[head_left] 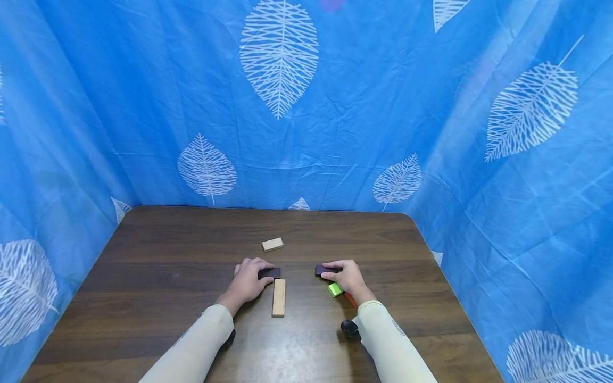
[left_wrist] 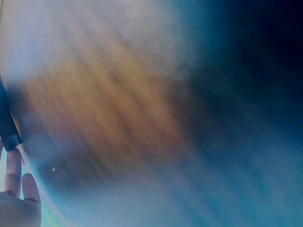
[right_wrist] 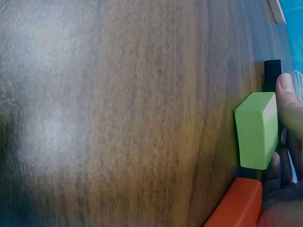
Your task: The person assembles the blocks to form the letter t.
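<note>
My left hand (head_left: pixel 246 280) holds a dark block (head_left: pixel 271 273) at its left end, thumb on the near side and fingers on the far side. In the left wrist view, fingers (left_wrist: pixel 14 175) touch the dark block (left_wrist: pixel 6 123) at the edge; the rest is blurred. Across a gap to the right, my right hand (head_left: pixel 349 277) pinches a second dark block (head_left: pixel 321 271), whose left end sticks out. The right wrist view has this dark block (right_wrist: pixel 272 71) beside the thumb (right_wrist: pixel 286 94), partly hidden behind a green block (right_wrist: pixel 255 130).
A long pale wooden block (head_left: pixel 279 299) lies just below the left dark block. Farther back is another pale block (head_left: pixel 272 244). The green block and an orange block (right_wrist: pixel 236 205) lie under the right hand and wrist. A blue leaf-print curtain (head_left: pixel 335 133) encloses the brown table (head_left: pixel 191 234).
</note>
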`<state>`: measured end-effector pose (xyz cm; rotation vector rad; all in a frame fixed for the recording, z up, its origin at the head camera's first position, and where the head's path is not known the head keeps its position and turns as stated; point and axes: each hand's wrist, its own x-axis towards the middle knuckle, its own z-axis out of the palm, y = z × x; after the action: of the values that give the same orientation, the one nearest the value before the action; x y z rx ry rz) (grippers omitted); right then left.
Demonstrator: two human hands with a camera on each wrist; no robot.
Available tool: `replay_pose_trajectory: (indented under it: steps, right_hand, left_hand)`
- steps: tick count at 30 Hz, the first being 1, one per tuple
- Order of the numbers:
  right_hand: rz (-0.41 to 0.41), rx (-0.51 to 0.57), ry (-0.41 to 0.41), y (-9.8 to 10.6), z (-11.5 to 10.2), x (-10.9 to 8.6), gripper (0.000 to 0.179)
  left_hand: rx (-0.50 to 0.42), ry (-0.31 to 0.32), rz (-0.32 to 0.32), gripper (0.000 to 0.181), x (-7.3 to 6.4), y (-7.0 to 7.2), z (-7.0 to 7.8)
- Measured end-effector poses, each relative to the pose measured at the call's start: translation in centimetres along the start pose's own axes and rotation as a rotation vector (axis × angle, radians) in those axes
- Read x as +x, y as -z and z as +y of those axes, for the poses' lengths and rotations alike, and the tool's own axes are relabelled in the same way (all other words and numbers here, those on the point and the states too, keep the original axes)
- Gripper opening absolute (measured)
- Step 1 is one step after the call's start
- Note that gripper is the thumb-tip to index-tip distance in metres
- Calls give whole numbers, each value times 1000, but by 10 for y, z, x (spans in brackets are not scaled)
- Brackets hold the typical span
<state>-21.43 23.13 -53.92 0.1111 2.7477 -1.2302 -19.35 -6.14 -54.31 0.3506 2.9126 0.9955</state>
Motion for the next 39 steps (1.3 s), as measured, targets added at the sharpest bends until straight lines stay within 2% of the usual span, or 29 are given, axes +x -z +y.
replay_pose_trajectory:
  steps: [7,11,18,25,33,39]
  right_hand:
    - [2,-10,18,-1,0,0,27]
    - [0,1,8,-2,-2,0,26]
    - [2,10,-16,-3,-6,1,26]
    - [0,-3,2,-3,-4,-1,27]
    - [0,-25,43,2,2,-4,26]
    - [-44,-31,100,4,2,-7,38]
  left_hand:
    - [2,-11,-9,32,-2,2,-2]
    - [-11,-31,-3,38,-4,6,-3]
    - [-11,-44,-36,52,-3,8,-2]
    - [11,31,-62,49,-1,7,3]
    - [-36,78,-79,48,2,2,6]
    - [-54,103,-76,46,1,2,7]
